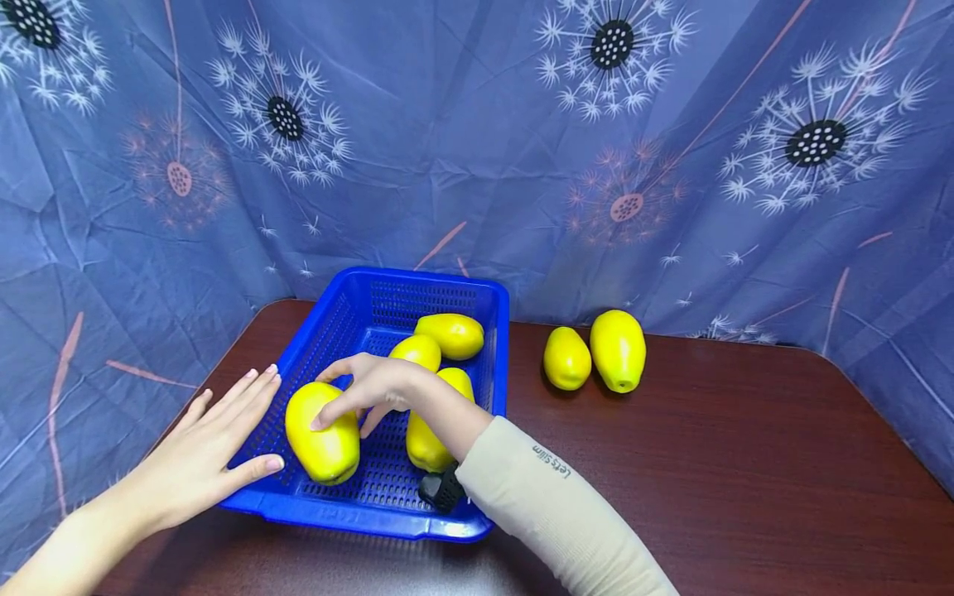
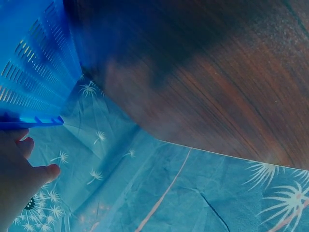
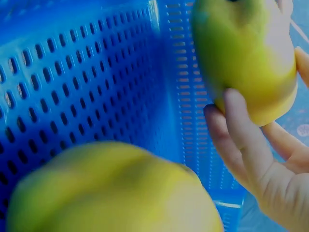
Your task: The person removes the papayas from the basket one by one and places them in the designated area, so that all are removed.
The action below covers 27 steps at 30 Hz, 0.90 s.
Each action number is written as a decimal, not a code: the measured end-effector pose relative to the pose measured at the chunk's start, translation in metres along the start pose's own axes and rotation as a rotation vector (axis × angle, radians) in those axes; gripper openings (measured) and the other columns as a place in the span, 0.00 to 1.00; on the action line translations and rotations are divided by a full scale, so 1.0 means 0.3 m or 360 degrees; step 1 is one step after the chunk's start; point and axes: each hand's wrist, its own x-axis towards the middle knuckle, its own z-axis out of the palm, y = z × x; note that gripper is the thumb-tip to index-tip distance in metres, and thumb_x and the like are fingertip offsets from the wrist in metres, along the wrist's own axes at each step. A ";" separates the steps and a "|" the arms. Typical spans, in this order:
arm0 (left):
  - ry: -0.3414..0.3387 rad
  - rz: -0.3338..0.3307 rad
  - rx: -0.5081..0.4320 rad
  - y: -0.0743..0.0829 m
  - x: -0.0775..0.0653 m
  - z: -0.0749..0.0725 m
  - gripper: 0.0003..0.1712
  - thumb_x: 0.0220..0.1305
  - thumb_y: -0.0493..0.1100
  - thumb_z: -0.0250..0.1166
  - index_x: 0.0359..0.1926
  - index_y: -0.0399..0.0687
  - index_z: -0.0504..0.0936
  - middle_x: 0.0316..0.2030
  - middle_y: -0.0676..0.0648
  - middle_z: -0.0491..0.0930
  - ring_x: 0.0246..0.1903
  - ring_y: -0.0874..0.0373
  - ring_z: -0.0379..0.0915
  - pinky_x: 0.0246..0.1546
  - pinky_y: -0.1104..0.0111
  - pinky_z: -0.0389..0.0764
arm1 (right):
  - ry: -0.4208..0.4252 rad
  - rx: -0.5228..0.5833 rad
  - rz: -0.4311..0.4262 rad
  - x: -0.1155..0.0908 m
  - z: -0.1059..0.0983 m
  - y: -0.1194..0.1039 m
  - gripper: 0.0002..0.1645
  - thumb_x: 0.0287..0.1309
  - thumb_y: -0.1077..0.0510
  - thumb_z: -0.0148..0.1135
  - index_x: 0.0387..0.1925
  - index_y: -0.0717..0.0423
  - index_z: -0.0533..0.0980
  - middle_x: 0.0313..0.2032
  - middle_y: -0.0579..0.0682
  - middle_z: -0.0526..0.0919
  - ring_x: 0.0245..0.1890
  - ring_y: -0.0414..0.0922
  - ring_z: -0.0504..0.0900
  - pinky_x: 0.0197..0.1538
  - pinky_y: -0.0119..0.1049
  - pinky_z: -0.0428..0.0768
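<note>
My right hand [image 1: 376,382] reaches into the blue plastic basket [image 1: 343,523] and grips a large yellow papaya [image 1: 322,443] at its left side. In the right wrist view, fingers and thumb curl round this papaya [image 3: 246,63]; whether it rests on the basket floor I cannot tell. My left hand [image 1: 212,447] lies with straight fingers against the basket's left rim, thumb apart. Only part of that hand [image 2: 21,179] shows in the left wrist view. Inside the basket are a papaya [image 1: 427,439], partly behind my right forearm, and two smaller yellow fruits [image 1: 451,335] [image 1: 419,351].
Right of the basket, a small yellow fruit [image 1: 567,359] and a bigger papaya [image 1: 619,351] stand side by side on the dark brown table [image 1: 730,447]. A black device [image 1: 443,490] sits by my right cuff. Blue dandelion-print cloth [image 1: 462,124] hangs behind the table.
</note>
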 end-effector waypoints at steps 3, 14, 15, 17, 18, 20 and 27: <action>0.0001 0.0001 -0.0003 0.001 -0.001 -0.001 0.50 0.59 0.55 0.62 0.73 0.48 0.44 0.71 0.45 0.48 0.71 0.58 0.29 0.65 0.48 0.27 | 0.0004 0.0062 -0.0026 -0.010 -0.015 -0.004 0.35 0.46 0.61 0.71 0.58 0.52 0.70 0.38 0.52 0.77 0.33 0.51 0.79 0.34 0.44 0.81; 0.0032 0.0019 -0.0021 0.004 -0.001 0.000 0.50 0.59 0.54 0.63 0.73 0.47 0.46 0.72 0.45 0.47 0.71 0.61 0.27 0.64 0.47 0.26 | 0.0092 0.0308 -0.0097 -0.066 -0.094 -0.028 0.34 0.47 0.61 0.70 0.58 0.48 0.70 0.40 0.55 0.78 0.37 0.51 0.81 0.40 0.48 0.81; 0.0033 0.0020 -0.0020 0.004 -0.001 0.000 0.50 0.59 0.54 0.63 0.73 0.47 0.46 0.72 0.45 0.47 0.71 0.61 0.27 0.64 0.47 0.26 | 0.0099 0.0320 -0.0105 -0.071 -0.102 -0.029 0.34 0.48 0.61 0.70 0.58 0.48 0.70 0.40 0.55 0.78 0.37 0.51 0.81 0.40 0.48 0.80; 0.0037 0.0024 -0.0017 0.004 -0.001 0.000 0.50 0.58 0.54 0.63 0.73 0.47 0.46 0.71 0.45 0.48 0.71 0.61 0.27 0.64 0.47 0.27 | 0.0112 0.0341 -0.0119 -0.082 -0.117 -0.032 0.33 0.48 0.61 0.69 0.58 0.47 0.70 0.41 0.55 0.79 0.37 0.51 0.82 0.41 0.49 0.80; 0.0040 0.0026 -0.0014 0.003 0.000 0.001 0.50 0.58 0.54 0.63 0.73 0.47 0.46 0.71 0.44 0.48 0.71 0.61 0.27 0.64 0.47 0.27 | 0.0118 0.0355 -0.0122 -0.087 -0.124 -0.033 0.33 0.49 0.61 0.69 0.59 0.46 0.70 0.41 0.54 0.79 0.38 0.51 0.82 0.42 0.50 0.80; 0.0045 0.0029 -0.0012 0.004 0.000 0.001 0.50 0.58 0.54 0.63 0.73 0.47 0.46 0.71 0.44 0.48 0.71 0.62 0.27 0.64 0.47 0.27 | 0.0127 0.0381 -0.0136 -0.097 -0.137 -0.034 0.33 0.50 0.61 0.68 0.59 0.46 0.70 0.43 0.53 0.79 0.39 0.52 0.82 0.42 0.50 0.80; 0.0070 0.0047 -0.0002 0.005 0.000 -0.002 0.50 0.58 0.54 0.64 0.73 0.46 0.47 0.72 0.45 0.48 0.70 0.63 0.26 0.65 0.49 0.27 | 0.0119 0.0470 -0.0215 -0.141 -0.188 -0.040 0.33 0.55 0.60 0.64 0.63 0.47 0.66 0.50 0.52 0.76 0.44 0.51 0.80 0.42 0.48 0.80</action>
